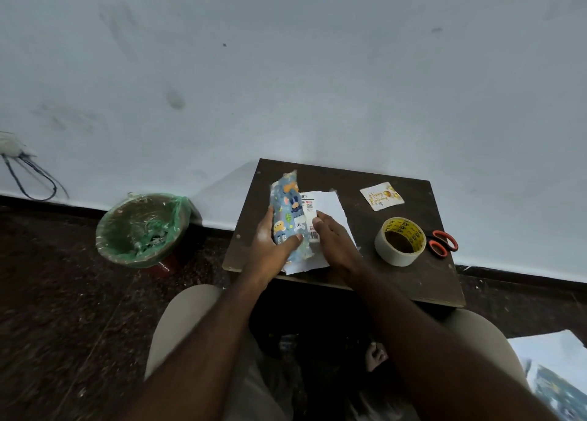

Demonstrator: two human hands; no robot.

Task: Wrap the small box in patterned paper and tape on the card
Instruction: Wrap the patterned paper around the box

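Observation:
A small white box (pixel 310 217) with a barcode lies on a sheet of patterned paper (pixel 287 211) whose white underside (pixel 333 207) faces up. The sheet's blue cartoon-printed left part is folded up over the box. My left hand (pixel 273 246) grips that folded part, thumb on the printed side. My right hand (pixel 333 239) rests on the box and the white paper with its fingers laid flat. A "Happy Birthday" card (pixel 382 196) lies at the back right of the small brown table (pixel 413 281). A roll of tape (pixel 400 241) stands right of my hands.
Orange-handled scissors (pixel 443 244) lie at the table's right edge behind the tape. A bin lined with a green bag (pixel 143 228) stands on the floor to the left. More patterned paper (pixel 552 373) lies on the floor at the lower right. A white wall rises behind the table.

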